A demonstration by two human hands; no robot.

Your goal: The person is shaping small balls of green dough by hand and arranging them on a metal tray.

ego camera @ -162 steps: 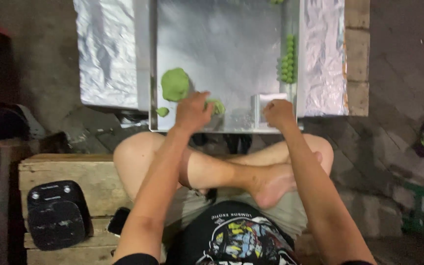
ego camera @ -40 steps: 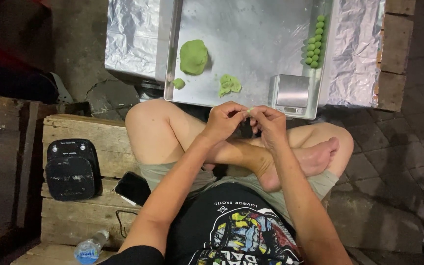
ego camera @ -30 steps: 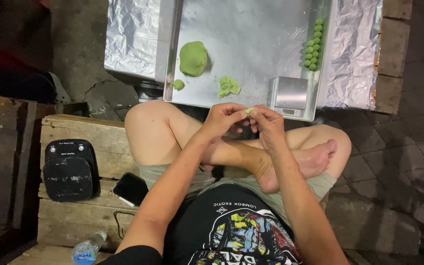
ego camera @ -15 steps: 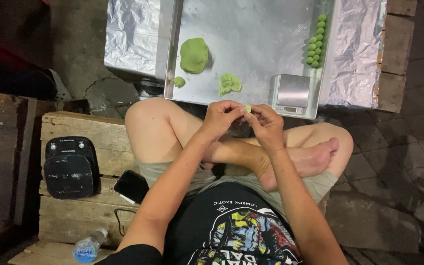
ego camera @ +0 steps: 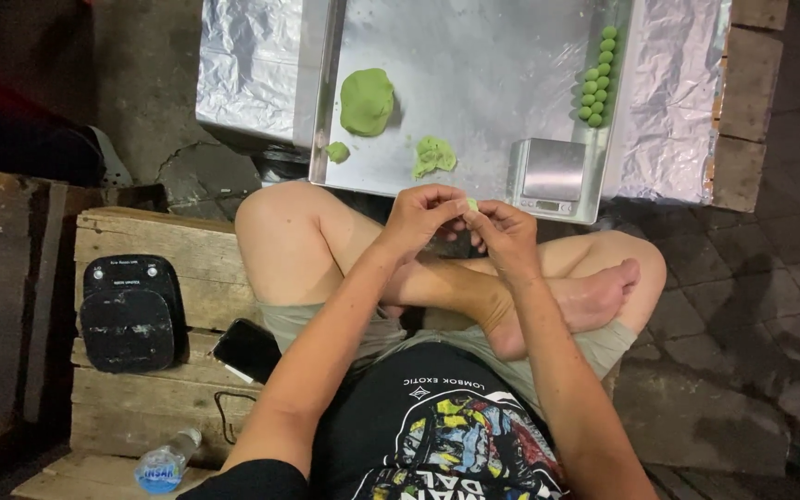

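My left hand (ego camera: 423, 216) and my right hand (ego camera: 504, 233) meet above my crossed legs, fingertips pinching a small green dough piece (ego camera: 472, 204) between them. In front of me lies a metal tray (ego camera: 474, 56). On it sit a large green dough lump (ego camera: 367, 100), a small dough bit (ego camera: 337, 152) and a rough torn dough piece (ego camera: 433, 156). Several small green dough balls (ego camera: 596, 78) are lined up along the tray's right side. A small silver digital scale (ego camera: 550, 174) stands at the tray's near right corner.
Foil (ego camera: 252, 65) covers the surface under the tray on both sides. I sit on a wooden pallet (ego camera: 187, 296) holding a black speaker (ego camera: 130, 313), a dark phone (ego camera: 246, 350) and a plastic bottle (ego camera: 165, 459). Stone paving lies to the right.
Five seconds ago both hands were at the tray's near edge; they have drawn back over my legs with a small dough piece. In the last second they barely move.
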